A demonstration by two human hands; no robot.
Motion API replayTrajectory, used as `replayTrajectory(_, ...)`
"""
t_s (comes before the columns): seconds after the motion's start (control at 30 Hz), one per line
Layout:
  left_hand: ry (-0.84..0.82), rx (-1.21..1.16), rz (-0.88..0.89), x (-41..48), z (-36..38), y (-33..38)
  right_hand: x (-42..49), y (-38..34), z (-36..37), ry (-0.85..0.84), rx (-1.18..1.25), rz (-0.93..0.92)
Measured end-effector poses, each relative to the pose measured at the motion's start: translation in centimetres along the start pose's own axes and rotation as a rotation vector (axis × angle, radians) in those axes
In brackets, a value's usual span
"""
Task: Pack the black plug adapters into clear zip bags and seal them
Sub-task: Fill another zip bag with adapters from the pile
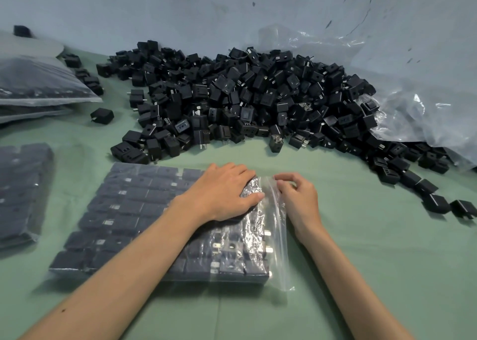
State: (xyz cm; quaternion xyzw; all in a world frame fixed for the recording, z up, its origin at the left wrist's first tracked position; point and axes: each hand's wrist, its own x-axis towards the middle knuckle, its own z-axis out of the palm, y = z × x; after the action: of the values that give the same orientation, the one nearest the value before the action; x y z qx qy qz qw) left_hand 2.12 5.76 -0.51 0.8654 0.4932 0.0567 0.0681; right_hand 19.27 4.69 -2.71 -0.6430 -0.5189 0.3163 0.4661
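Note:
A clear zip bag (134, 215) filled with neat rows of black plug adapters lies flat on the green table in front of me. My left hand (222, 192) presses flat on the bag's far right part, fingers straight. My right hand (296, 192) pinches the bag's zip strip (277, 226) at its far end, on the bag's right edge. A big loose heap of black plug adapters (245, 99) lies beyond the bag.
Filled bags lie at the left (23, 192) and far left (38, 81). A large crumpled clear plastic sheet (418, 102) covers the right rear. Stray adapters (436, 203) trail along the right side. The green table surface (374, 249) is bare at the right front.

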Motion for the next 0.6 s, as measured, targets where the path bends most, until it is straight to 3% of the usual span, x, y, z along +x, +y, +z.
replayTrajectory(0.13, -0.003, -0.014, 0.001, -0.1, 0.0, 0.0, 6.0, -1.4, 1.7, 0.102, -0.236, -0.082)
replayTrajectory(0.3, 0.001, -0.017, 0.000, 0.0, 0.3, -0.2, 11.9, -1.8, 3.5, 0.143, -0.478, 0.004)
replayTrajectory(0.4, -0.001, -0.024, 0.001, 0.1, 0.3, -0.2, 12.0, -1.4, 3.3, 0.154, -0.410, 0.018)
replayTrajectory(0.6, -0.012, -0.034, 0.004, 0.1, 0.3, -0.2, 6.0, -1.1, -0.2, 0.097, 0.028, 0.048)
